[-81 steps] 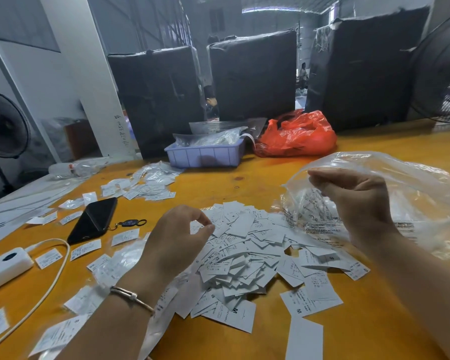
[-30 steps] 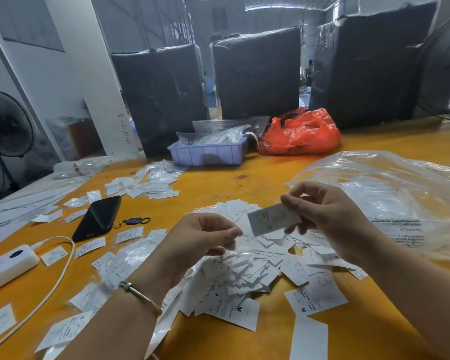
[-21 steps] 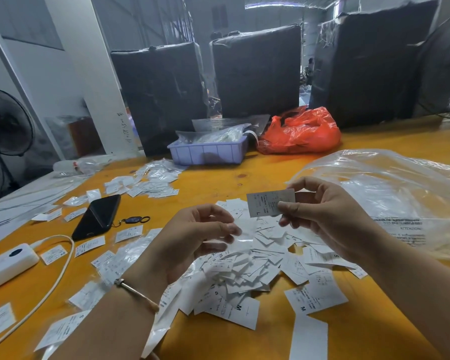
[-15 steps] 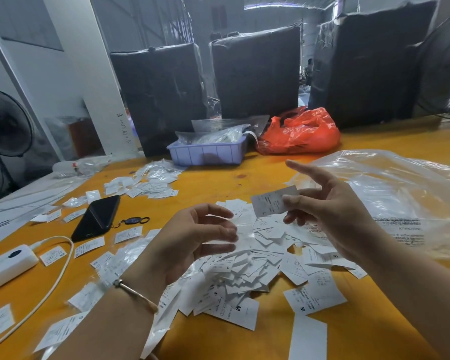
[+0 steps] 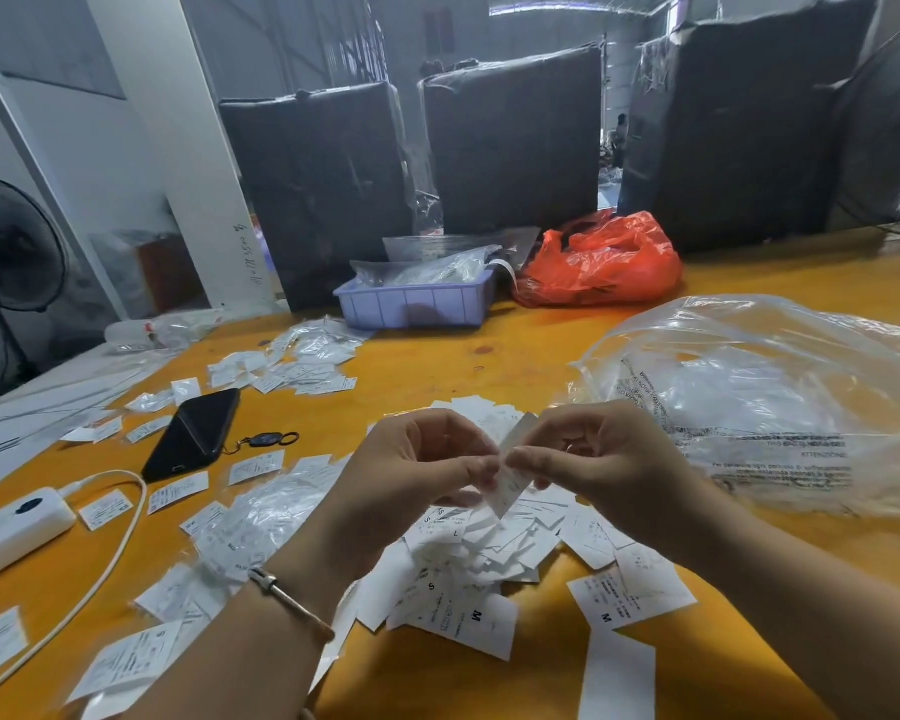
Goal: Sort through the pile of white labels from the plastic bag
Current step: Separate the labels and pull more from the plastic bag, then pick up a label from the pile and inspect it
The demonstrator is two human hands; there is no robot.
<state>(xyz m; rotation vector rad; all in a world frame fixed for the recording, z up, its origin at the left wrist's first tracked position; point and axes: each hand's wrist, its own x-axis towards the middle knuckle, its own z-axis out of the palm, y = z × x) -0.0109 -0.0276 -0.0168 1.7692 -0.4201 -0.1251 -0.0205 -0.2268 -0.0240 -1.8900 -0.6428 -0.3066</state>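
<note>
A pile of white labels lies on the orange table, partly hidden under my hands. Above the pile, my left hand and my right hand meet and both pinch a single white label, which hangs tilted between the fingertips. The clear plastic bag lies crumpled on the table to the right, just behind my right hand. Some labels show the letters S, M and L.
A black phone with a key ring, a white power strip and its cable lie at the left among scattered labels. A lilac tray and a red bag stand at the back, before black wrapped bales.
My right hand picked one label from the pile and raised it. My left hand then came up to meet it, and now both hands pinch that label.
</note>
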